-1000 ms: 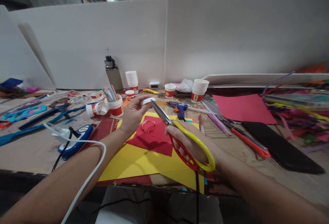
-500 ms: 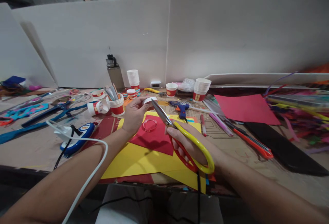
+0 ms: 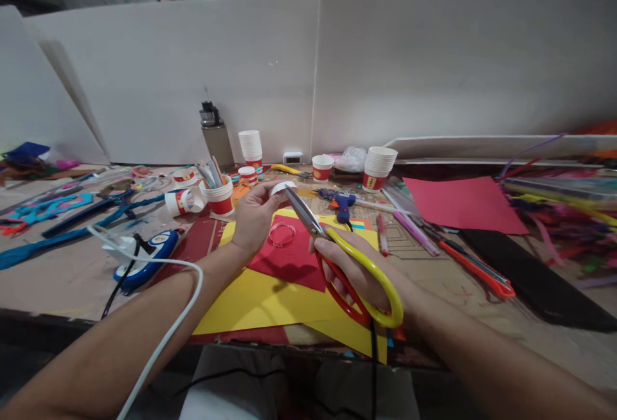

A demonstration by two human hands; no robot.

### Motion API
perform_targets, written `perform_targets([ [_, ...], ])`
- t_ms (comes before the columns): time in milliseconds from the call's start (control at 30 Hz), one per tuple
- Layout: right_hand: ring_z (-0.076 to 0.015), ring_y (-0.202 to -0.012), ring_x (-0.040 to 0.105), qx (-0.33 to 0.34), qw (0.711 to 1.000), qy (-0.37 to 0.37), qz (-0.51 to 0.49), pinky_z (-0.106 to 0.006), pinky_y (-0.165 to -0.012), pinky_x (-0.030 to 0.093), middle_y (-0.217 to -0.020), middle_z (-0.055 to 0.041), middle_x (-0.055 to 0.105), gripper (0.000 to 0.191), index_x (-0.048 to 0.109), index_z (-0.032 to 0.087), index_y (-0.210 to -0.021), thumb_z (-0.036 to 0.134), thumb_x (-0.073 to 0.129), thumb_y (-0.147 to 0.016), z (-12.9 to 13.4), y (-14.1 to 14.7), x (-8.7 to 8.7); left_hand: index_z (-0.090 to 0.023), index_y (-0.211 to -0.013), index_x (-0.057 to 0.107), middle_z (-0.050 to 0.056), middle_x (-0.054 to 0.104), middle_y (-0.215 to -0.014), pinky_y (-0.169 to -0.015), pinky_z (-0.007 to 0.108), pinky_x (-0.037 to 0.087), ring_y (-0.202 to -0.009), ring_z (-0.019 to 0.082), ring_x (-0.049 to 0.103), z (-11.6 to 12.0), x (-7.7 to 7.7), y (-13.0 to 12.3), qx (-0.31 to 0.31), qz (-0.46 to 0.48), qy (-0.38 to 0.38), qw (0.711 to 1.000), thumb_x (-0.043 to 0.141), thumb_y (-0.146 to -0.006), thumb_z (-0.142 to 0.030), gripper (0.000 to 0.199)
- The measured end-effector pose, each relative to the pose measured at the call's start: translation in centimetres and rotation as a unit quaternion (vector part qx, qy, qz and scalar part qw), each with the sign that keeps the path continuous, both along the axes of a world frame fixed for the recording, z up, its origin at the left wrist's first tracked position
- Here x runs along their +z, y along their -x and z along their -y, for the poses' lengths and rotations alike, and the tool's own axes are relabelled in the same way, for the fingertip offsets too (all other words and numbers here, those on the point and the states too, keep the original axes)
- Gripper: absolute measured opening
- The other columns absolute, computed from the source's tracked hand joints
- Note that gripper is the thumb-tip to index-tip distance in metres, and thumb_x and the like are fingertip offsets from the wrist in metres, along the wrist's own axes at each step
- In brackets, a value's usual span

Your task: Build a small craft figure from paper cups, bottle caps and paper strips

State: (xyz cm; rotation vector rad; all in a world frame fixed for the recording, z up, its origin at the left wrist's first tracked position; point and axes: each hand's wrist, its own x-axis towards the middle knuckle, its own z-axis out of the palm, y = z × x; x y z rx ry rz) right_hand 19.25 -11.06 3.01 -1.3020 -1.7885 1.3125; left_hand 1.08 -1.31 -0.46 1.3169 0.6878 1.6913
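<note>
Head view: left fingers pinch small round white piece; right fingers grip scissors, slim metal blades, yellow and red handles.

Two hands, one pair of scissors and one white paper piece. Around one central red sheet the person has one bottle at 11 o'clock, two tall cup stacks at 11 and 2, one lone upright cup at 1, one glue gun at 2, one box cutter at 3, and at least two yellow sheets at 6.
</note>
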Motion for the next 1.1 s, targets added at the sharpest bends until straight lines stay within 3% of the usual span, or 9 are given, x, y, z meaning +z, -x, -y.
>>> perform_targets([
  [733,-0.0079,-0.035,0.043,-0.036,0.999,0.013,0.025,-0.018,-0.031,0.035,-0.052,0.0069,0.045,0.035,0.044,0.022,-0.082,0.055,0.039,-0.09,0.2,0.5,0.1,-0.018,-0.091,0.07,0.004,0.072,-0.094,-0.085,0.037,0.057,-0.089,0.016,0.068,0.2,0.2,-0.2,-0.002,0.004,0.007,1.0,0.073,-0.074,-0.033,0.023],
  [967,-0.0131,-0.05,0.061,0.0,1.0,0.019,-0.015,-0.025,-0.05,0.051,-0.058,0.0059,0.047,0.038,0.045,0.02,-0.083,0.058,0.043,-0.088,-0.4,0.1,0.2,-0.017,-0.091,0.07,0.004,0.07,-0.091,-0.075,0.033,0.059,-0.082,0.015,0.065,-0.9,0.6,1.1,0.02,-0.032,0.016,0.999,0.07,-0.075,-0.03,0.021],
  [1100,-0.0167,-0.07,0.062,0.022,0.994,-0.105,0.022,-0.028,-0.063,0.05,-0.074,-0.0005,0.058,0.036,0.054,0.02,-0.092,0.054,0.049,-0.087,-1.1,-1.0,1.1,-0.015,-0.089,0.068,0.004,0.068,-0.086,-0.059,0.028,0.057,-0.075,0.015,0.064,-1.4,1.0,1.8,0.018,-0.052,0.078,0.995,0.073,-0.068,-0.03,0.026],
])
